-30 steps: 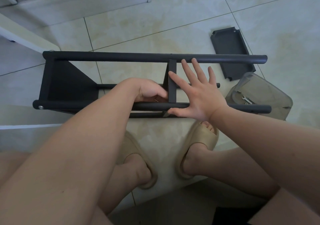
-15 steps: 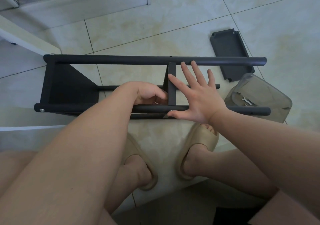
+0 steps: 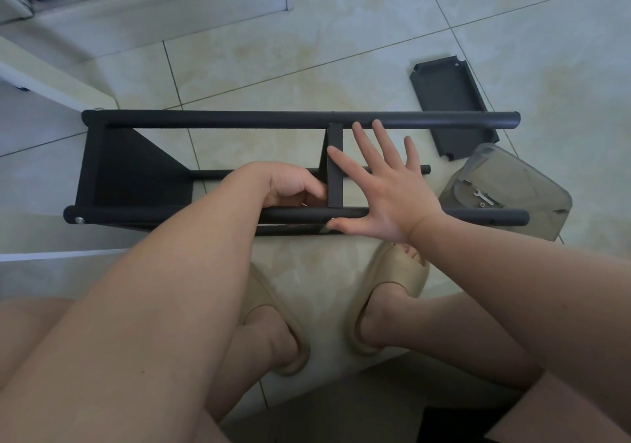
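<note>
A black metal rack frame [image 3: 239, 119] lies on its side on the tiled floor in front of me. A narrow black middle panel [image 3: 335, 183] stands between its far and near tubes. My right hand [image 3: 386, 197] is spread flat, fingers straight, touching that panel, with the thumb on the near tube. My left hand [image 3: 290, 186] reaches inside the frame just left of the panel. Its fingers are curled at the joint with the near tube and seem to pinch a small metal part, mostly hidden.
A loose black panel [image 3: 447, 108] lies on the floor at the far right. Beside it is a clear plastic container [image 3: 532, 197] holding a small wrench [image 3: 481, 197]. My feet in beige slippers [image 3: 403, 272] stand just behind the frame. White furniture [image 3: 51, 84] borders the left.
</note>
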{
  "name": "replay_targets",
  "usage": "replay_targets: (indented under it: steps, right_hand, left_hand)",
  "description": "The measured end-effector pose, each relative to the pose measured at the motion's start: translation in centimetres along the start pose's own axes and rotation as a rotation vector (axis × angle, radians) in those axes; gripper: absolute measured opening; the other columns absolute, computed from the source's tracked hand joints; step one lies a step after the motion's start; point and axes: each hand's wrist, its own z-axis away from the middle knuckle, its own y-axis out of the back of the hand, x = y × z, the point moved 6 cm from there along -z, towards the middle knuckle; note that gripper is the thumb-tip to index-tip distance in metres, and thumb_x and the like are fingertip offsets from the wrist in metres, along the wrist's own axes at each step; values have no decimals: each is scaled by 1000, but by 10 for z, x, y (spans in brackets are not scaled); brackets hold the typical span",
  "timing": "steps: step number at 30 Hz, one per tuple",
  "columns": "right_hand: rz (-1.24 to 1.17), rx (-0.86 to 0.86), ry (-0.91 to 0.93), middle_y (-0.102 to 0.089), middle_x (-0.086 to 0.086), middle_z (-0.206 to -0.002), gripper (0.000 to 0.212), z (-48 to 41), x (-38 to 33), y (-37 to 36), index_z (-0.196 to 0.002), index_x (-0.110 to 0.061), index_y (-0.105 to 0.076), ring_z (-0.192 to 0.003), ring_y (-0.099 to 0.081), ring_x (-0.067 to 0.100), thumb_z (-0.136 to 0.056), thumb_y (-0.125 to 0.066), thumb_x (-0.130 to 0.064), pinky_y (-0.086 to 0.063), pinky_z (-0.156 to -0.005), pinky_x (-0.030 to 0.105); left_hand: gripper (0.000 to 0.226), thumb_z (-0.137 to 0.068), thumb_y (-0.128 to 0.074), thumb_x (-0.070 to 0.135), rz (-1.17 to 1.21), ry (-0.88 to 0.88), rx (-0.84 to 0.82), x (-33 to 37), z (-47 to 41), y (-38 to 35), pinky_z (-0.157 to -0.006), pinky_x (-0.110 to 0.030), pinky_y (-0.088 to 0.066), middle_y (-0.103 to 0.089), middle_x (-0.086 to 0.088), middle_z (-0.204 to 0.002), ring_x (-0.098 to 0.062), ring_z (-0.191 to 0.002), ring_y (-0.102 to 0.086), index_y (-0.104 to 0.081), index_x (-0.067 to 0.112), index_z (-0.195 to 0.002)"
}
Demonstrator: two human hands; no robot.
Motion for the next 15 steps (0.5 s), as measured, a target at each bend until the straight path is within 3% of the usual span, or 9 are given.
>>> replay_targets:
  steps: [2, 4, 11, 15]
  right_hand:
    - [1, -1, 0, 1, 11, -170, 108, 0, 0, 0, -161, -36, -10, -155, 7, 39, -73, -28, -94, -6, -118, 72]
    - [8, -7, -2, 2, 11, -170, 108, 0, 0, 0, -161, -36, -9, -155, 8, 39, -72, -27, -95, -6, -118, 71]
    - [11, -14, -6, 3, 11, -170, 108, 0, 0, 0, -161, -37, -8, -155, 8, 39, -72, -27, -95, -5, -118, 71]
    - [13, -14, -7, 3, 10, -170, 108, 0, 0, 0, -161, -37, -7, -155, 9, 38, -72, -27, -95, -6, -118, 71]
  left_hand:
    - [19, -94, -53, 17, 6, 24, 18, -1, 1, 0, -52, -20, -51, -69, 0, -69, -13, -57, -65, -71, 13, -99]
    - [17, -95, -54, 20, -35, 43, 35, -2, 0, 1, -48, -19, -48, -68, 1, -66, -12, -53, -63, -70, 14, -97]
    - [23, -94, -54, 12, -62, -24, 25, 1, -2, -1, -60, -19, -50, -72, 2, -79, -10, -66, -66, -71, 12, -109]
    - [25, -94, -51, 6, 15, -41, -3, 0, -1, 0, -58, -18, -51, -71, -1, -82, -10, -64, -65, -70, 11, -109]
